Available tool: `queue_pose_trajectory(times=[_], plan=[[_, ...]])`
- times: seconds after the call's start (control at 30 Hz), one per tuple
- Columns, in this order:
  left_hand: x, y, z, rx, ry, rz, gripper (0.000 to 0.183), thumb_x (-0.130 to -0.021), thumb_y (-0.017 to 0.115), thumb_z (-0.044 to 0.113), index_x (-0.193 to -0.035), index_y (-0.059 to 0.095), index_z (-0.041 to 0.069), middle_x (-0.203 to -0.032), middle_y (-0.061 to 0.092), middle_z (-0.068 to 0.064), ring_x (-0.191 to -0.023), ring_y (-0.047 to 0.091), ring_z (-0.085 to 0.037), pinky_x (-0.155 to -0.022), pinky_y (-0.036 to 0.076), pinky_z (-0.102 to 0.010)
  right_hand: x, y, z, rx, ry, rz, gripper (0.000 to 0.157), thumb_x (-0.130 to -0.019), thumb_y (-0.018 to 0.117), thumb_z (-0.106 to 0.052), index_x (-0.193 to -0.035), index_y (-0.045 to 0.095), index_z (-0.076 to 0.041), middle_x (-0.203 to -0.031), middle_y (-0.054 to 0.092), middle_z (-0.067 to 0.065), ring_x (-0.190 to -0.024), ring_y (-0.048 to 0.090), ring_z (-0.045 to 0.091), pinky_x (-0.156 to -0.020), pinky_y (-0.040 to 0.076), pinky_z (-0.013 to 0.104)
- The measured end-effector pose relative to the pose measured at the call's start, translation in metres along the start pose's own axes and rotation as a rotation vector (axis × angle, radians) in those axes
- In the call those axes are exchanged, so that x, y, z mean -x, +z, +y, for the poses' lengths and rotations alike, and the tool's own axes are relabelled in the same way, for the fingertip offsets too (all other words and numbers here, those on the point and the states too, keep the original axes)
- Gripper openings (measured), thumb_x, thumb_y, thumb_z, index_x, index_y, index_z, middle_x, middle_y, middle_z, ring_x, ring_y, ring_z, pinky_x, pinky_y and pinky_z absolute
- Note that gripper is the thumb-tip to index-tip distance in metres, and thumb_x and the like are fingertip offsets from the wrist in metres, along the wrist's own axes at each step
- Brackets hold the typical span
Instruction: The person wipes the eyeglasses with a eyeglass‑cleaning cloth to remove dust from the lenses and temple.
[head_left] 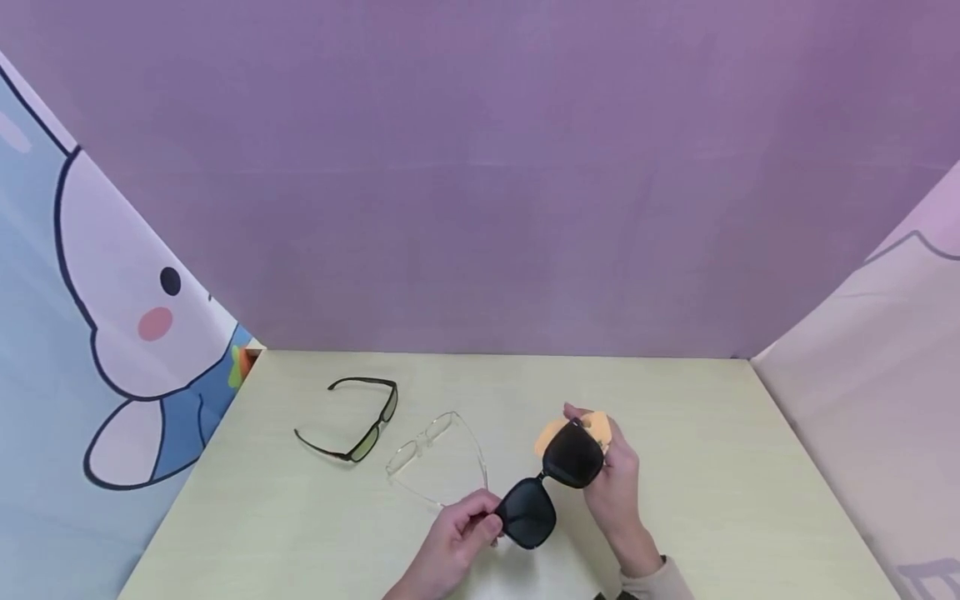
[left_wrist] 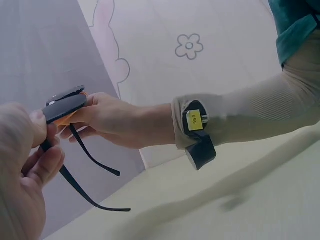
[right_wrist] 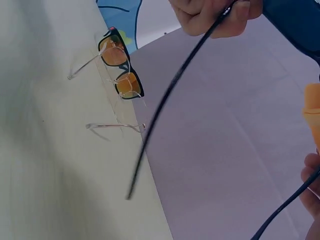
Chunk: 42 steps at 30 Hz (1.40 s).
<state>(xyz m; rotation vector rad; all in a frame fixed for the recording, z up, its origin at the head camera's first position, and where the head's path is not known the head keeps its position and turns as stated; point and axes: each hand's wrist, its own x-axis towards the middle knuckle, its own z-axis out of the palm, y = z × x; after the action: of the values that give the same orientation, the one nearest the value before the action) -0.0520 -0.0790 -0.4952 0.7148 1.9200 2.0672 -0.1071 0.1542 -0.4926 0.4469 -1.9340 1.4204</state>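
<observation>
Black sunglasses (head_left: 573, 457) with dark lenses are held up above the table in the head view. My left hand (head_left: 456, 535) pinches them at the outer corner of one lens, thumb and fingers near the hinge. With my right hand (head_left: 617, 487) I hold an orange cloth (head_left: 598, 427) against the other lens, the fingers partly hidden behind it. Both temples (left_wrist: 82, 192) stick out unfolded in the left wrist view. In the right wrist view the orange cloth (right_wrist: 312, 102) shows at the right edge, beside a dark lens.
On the table (head_left: 247, 517), clear-framed glasses (head_left: 402, 458) lie just beyond my left hand, temples spread. Farther left lie black-framed glasses (head_left: 365, 444) with greenish lenses, also unfolded. A purple cloth wall (head_left: 480, 208) stands at the back, with printed hangings on both sides.
</observation>
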Motion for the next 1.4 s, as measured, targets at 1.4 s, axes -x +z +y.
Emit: queue_pose_trajectory(times=[1.4], plan=[[-0.106, -0.036, -0.013, -0.897, 0.211, -0.009, 0.005, -0.096, 0.073, 0.015, -0.094, 0.075, 0.011, -0.097, 0.067, 0.003, -0.087, 0.063, -0.009, -0.079, 0.055, -0.023, 0.062, -0.027, 0.022, 0.135, 0.378, -0.587, 0.028, -0.09, 0.066, 0.011, -0.107, 0.072, -0.011, -0.097, 0.066, -0.007, -0.083, 0.058, 0.0, -0.071, 0.055, 0.023]])
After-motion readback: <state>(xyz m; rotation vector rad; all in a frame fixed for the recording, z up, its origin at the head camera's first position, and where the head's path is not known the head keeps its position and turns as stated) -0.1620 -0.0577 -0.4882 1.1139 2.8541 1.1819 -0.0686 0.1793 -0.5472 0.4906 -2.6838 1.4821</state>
